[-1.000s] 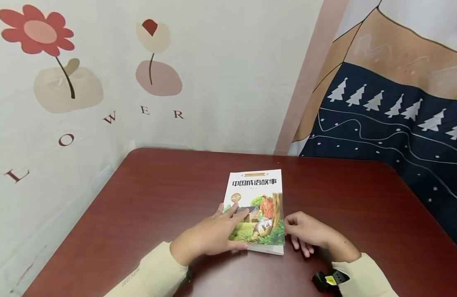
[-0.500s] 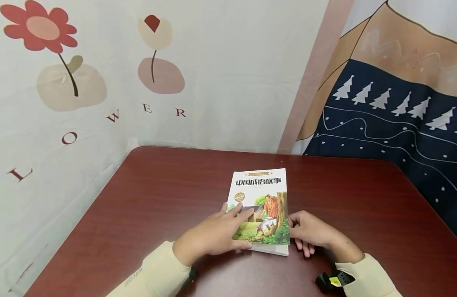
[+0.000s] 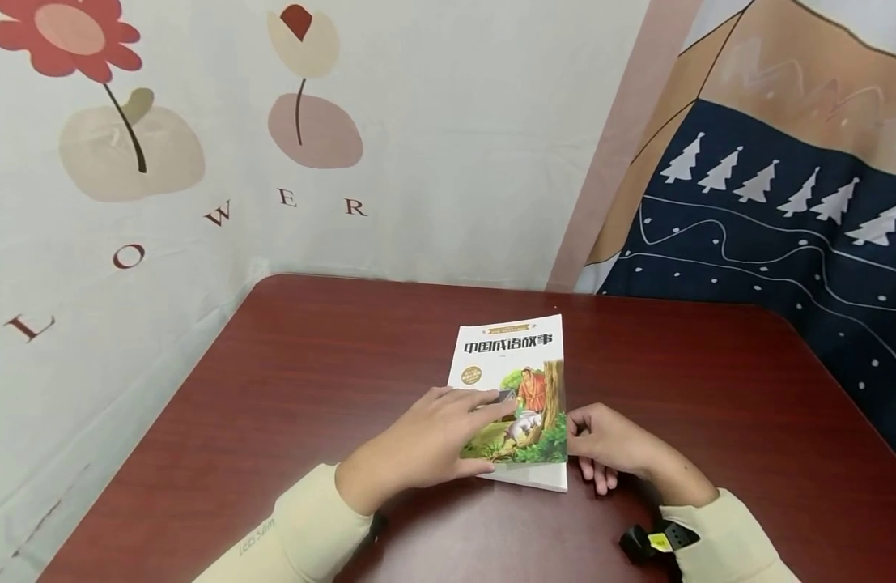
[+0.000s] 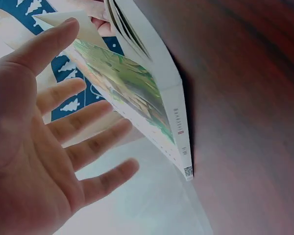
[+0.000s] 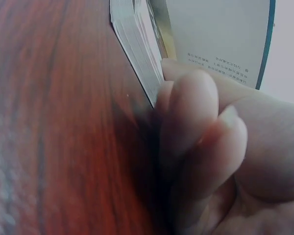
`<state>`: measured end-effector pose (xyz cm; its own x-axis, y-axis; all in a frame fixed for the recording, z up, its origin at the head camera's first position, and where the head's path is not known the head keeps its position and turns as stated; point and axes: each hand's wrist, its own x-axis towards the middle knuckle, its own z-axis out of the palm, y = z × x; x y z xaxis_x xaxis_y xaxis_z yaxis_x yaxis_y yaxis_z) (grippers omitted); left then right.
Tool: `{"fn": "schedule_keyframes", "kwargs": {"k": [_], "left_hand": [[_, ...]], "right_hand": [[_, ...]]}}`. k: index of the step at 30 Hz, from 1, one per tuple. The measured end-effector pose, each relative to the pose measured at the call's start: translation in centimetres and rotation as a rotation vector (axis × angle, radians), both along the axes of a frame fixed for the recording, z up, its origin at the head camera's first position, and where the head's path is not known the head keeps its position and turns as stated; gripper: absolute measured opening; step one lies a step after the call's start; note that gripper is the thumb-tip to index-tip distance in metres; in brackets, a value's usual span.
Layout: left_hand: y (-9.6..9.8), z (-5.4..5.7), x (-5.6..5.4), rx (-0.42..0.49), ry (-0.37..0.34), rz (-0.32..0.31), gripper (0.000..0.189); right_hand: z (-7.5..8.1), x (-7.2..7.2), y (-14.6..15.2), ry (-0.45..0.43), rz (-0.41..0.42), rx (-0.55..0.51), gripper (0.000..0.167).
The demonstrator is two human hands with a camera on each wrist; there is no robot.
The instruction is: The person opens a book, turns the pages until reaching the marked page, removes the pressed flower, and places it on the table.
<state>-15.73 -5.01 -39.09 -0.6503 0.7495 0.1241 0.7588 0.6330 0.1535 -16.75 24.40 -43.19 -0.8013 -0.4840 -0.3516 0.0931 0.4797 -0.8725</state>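
Observation:
A paperback book (image 3: 509, 344), with Chinese characters and a colour picture of a person by a tree on its cover, lies on the dark red table. Its front cover stands raised from the page block at the right edge; the printed inside (image 5: 220, 34) shows in the right wrist view. The left hand (image 3: 429, 433) hovers over the lower left of the cover, fingers extended; in the left wrist view a gap separates them from the cover. The right hand (image 3: 611, 445) is at the right edge, fingers curled, thumb and fingertips pinching at the cover and page edges.
The reddish-brown table (image 3: 309, 364) extends around the book. Behind it hangs a pale cloth (image 3: 455, 162) with flower prints, and a dark blue cloth (image 3: 768, 235) with white trees is at the right. A black wrist device (image 3: 640, 544) is at the right sleeve.
The left hand's fingers have lifted off the cover and drawn closer together. The cover has risen slightly at its right side. The right hand stays at the edge, and the head view has shifted a little.

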Motion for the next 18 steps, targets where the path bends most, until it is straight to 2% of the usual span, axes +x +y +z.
{"fn": "schedule_keyframes", "kwargs": {"k": [5, 9, 13, 18], "left_hand": [[-0.1, 0.5, -0.2, 0.038, 0.052, -0.030, 0.072], [-0.1, 0.9, -0.3, 0.096, 0.092, -0.057, 0.068], [-0.3, 1.6, -0.2, 0.146, 0.103, -0.071, 0.065], [-0.5, 2.3, -0.1, 0.186, 0.132, -0.069, 0.066]], "right_hand": [[0.2, -0.1, 0.0, -0.003, -0.004, 0.024, 0.016], [0.1, -0.1, 0.1, -0.008, -0.017, 0.030, 0.027], [0.1, -0.1, 0.0, -0.017, -0.029, 0.047, 0.039], [0.4, -0.1, -0.1, -0.020, -0.035, 0.061, 0.040]]}}
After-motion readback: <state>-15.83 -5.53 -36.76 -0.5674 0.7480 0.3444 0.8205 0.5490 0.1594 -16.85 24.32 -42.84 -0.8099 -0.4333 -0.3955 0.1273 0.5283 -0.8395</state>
